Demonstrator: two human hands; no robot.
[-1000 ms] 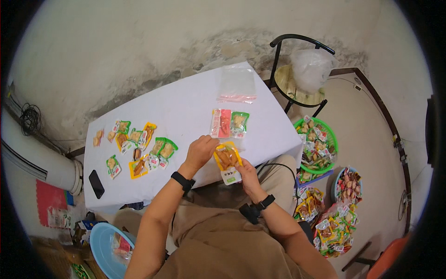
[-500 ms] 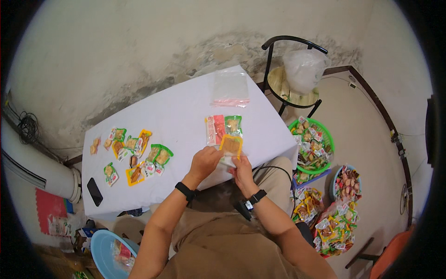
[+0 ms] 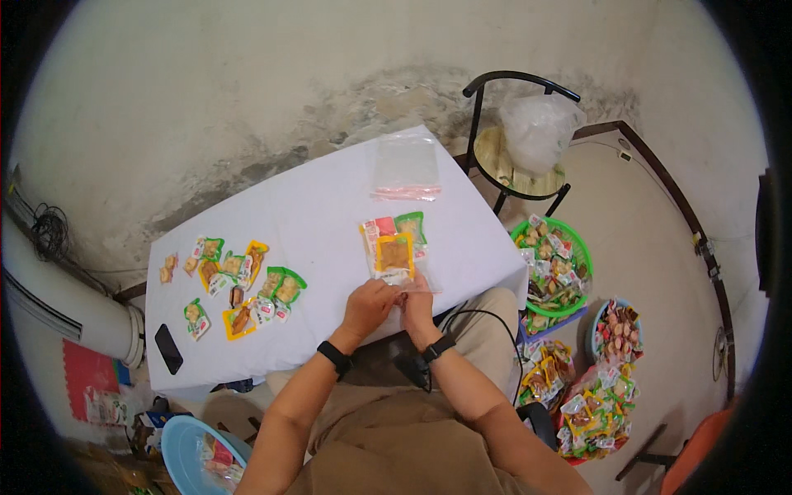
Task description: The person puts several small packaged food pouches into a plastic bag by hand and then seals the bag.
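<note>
On the near part of the table, a clear plastic bag (image 3: 426,278) lies with its near edge at my hands. A yellow-edged food packet (image 3: 394,255) with brown contents lies on top, seemingly inside the bag. Behind it show a red-and-white packet (image 3: 379,226) and a green-edged packet (image 3: 410,224). My left hand (image 3: 371,307) is closed, its fingers pinching the near edge of the bag. Right beside it, my right hand (image 3: 417,308) is also closed on that edge; its fingertips are partly hidden.
Several loose food packets (image 3: 241,268) and a black phone (image 3: 168,349) lie at the table's left. A stack of clear bags (image 3: 406,167) is at the back. A green basket (image 3: 584,256) and other filled containers stand right; a chair (image 3: 523,81) behind; a blue tub (image 3: 181,454) lower left.
Both hands have come nearer to me and closer together. The yellow-edged packet now lies farther left, overlapping the red-and-white packet. The view has shifted slightly.
</note>
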